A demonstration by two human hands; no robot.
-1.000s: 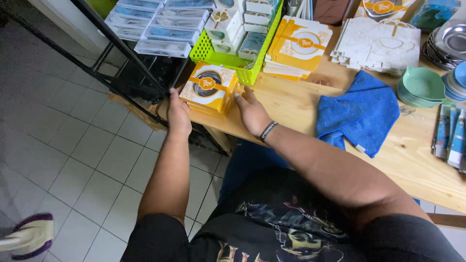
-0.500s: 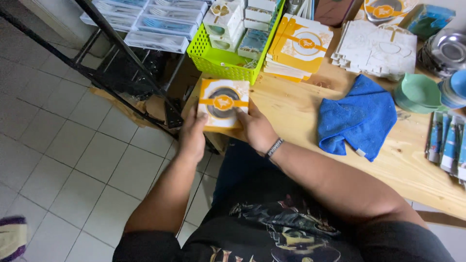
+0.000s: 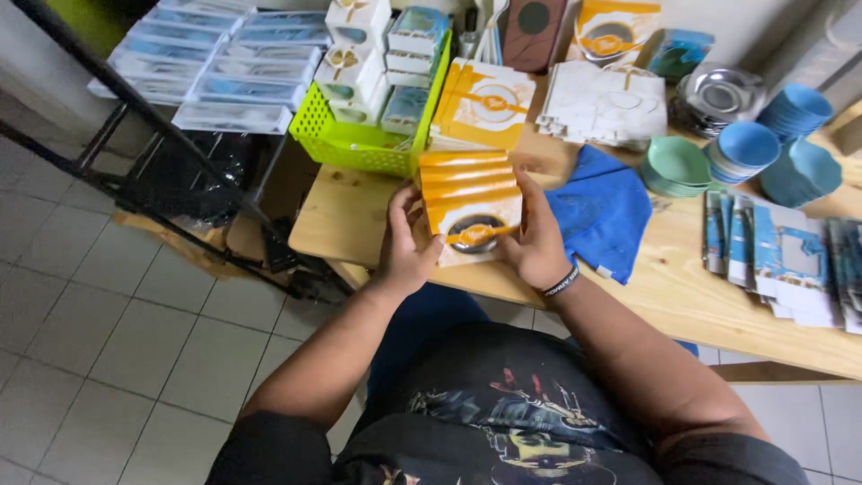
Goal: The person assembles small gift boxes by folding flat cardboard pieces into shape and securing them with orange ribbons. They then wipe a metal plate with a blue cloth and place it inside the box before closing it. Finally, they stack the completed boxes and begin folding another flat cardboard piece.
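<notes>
Wooden table point(image 3: 359, 211), cluttered; orange box point(image 3: 470, 208) now lifted upright off its edge, left hand point(image 3: 406, 242) and right hand point(image 3: 537, 242) clamped on its sides, beside blue cloth point(image 3: 603, 208). Looks ready for folding.

One orange-white box point(image 3: 470, 208), one green basket point(image 3: 359, 144), one blue cloth point(image 3: 603, 208), two hands.

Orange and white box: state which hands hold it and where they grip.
Both hands hold the orange and white box: the left hand grips its left edge, the right hand its right edge, above the wooden table.
</notes>
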